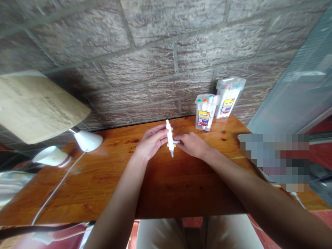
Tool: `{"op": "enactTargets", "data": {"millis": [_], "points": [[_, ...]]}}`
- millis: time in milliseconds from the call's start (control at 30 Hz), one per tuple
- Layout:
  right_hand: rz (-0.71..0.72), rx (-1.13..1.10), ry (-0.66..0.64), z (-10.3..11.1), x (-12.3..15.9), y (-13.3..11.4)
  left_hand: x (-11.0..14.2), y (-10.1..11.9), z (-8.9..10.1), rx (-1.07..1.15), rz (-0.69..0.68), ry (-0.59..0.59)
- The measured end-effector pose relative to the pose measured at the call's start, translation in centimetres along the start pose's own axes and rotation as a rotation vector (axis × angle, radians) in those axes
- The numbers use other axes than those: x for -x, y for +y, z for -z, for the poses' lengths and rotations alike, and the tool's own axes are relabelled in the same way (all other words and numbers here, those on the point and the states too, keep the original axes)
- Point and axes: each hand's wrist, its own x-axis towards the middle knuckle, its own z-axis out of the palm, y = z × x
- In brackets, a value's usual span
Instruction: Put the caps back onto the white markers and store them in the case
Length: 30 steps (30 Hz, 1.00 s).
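My left hand (154, 140) is closed around a white marker (169, 135), held nearly upright above the wooden table. Its lower end narrows to a greyish tip. Just to the right, my right hand (191, 143) has thumb and finger pinched on a small pale piece (176, 141) beside the marker. Whether that piece is a cap, I cannot tell. A bit of yellow shows behind the marker, too small to name. Beyond my right hand stands a clear case of markers (204, 117) with coloured ends and a yellow label.
A second marker case (228, 103) stands against the brick wall (155, 83). On the left are a lamp (88, 140) with a paper shade, its white cord, and a paper cup (53, 157) on its side. A blurred-out item (277, 162) lies at the right of the table (181, 186).
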Motion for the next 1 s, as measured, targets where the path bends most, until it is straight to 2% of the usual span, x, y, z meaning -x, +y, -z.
{"op": "enactTargets", "data": {"millis": [167, 267, 333, 433, 533, 633, 767, 1000], "points": [[0.007, -0.042, 0.044, 0.1, -0.2, 0.2, 0.2, -0.6, -0.7, -0.006, -0.034, -0.048], [-0.006, -0.123, 0.19, 0.7, -0.5, 0.6, 0.3, -0.8, -0.8, 0.003, -0.048, -0.062], [-0.017, -0.283, 0.32, 1.1, -0.7, 0.8, 0.3, -0.9, -0.8, 0.019, -0.054, -0.071], [-0.02, -0.704, 0.439, 1.9, -0.8, 0.7, 0.4, -0.9, -0.9, 0.028, -0.058, -0.103], [-0.019, -1.161, 0.425, 2.8, -0.8, 0.1, 0.5, -0.9, -1.1, 0.032, -0.067, -0.137], [-0.045, -1.437, 0.403, 3.8, -0.6, -0.5, 0.6, -0.9, -1.3, 0.028, -0.069, -0.145], [-0.062, -1.596, 0.371, 4.6, -0.3, -1.0, 0.7, -1.0, -1.4, -0.004, -0.06, -0.122], [-0.068, -1.657, 0.343, 4.5, -0.4, -1.0, 0.7, -1.1, -1.4, -0.018, -0.044, -0.125]]}}
